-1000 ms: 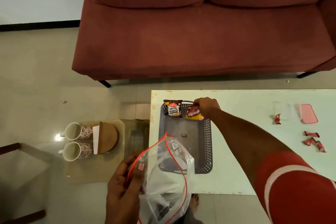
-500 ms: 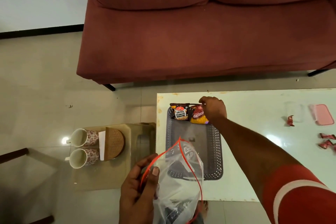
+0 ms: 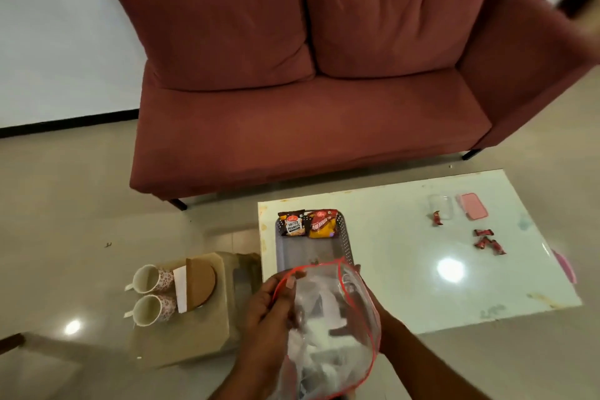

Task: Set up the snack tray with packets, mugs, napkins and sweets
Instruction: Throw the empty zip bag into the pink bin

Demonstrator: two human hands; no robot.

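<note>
**Head view: bag held open at the tray's near end**

Well left of the tray [image 3: 311, 252], on a low stool [image 3: 194, 334], we see two mugs [image 3: 147, 279] with their handles turned away from the tray. White napkins [image 3: 180, 289] stand just beside them, against a round wooden disc [image 3: 201, 281]. The mugs look ceramic to us, heavier than the rest and breakable. We would take them by the handle.

Nearer the tray, our left hand [image 3: 269, 312] pinches the red zip rim of a clear bag [image 3: 328, 328], which hangs over the tray's near end. We judge the film thin, limp and slippery, so the stiffer rim is the place to hold it. What the bag holds is too blurred to name.

At the tray's far end two packets [image 3: 293, 224] lie side by side, touching. They look light and puffy, likely to crumple under a hard squeeze, so we would lift one by a sealed edge.

Our right hand [image 3: 373, 305] is at the bag's side away from the mugs, partly behind the plastic. We cannot tell whether it grips the rim or reaches in.

Well right of the tray, on the same table [image 3: 406, 237], wrapped sweets [image 3: 483, 242] lie loose. One lies apart, near a clear box [image 3: 442, 206] and a pink lid [image 3: 472, 206]. They are small and light, and a fingertip pinch should do.
</note>
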